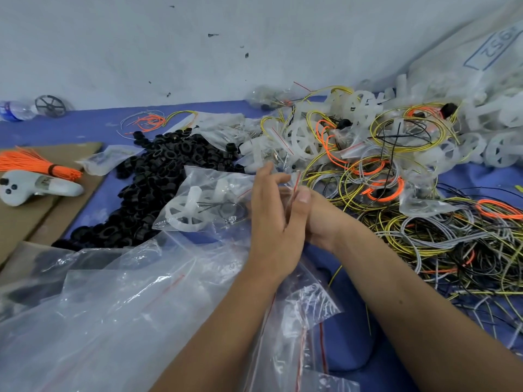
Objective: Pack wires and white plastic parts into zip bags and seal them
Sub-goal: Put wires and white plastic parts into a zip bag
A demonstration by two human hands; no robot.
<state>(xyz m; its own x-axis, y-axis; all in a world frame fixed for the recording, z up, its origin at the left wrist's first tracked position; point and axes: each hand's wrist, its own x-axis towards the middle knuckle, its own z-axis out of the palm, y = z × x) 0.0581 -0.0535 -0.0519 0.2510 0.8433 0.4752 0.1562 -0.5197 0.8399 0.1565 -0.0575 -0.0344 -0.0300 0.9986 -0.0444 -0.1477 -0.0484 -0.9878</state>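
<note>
Head view: two hands [280, 210], one zip bag [215, 199].

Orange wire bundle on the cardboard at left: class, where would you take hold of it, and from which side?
Grip the orange wire bundle at its black tie, coming from above. There the strands are gathered tight, while they fan out loosely to the left and would slip apart.

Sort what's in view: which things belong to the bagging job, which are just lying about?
Job: zip bag with a white plastic wheel inside, held in left hand and right hand; loose wires; empty zip bags.
Lying about: black rings, orange bundle, controller, water bottle.
</note>
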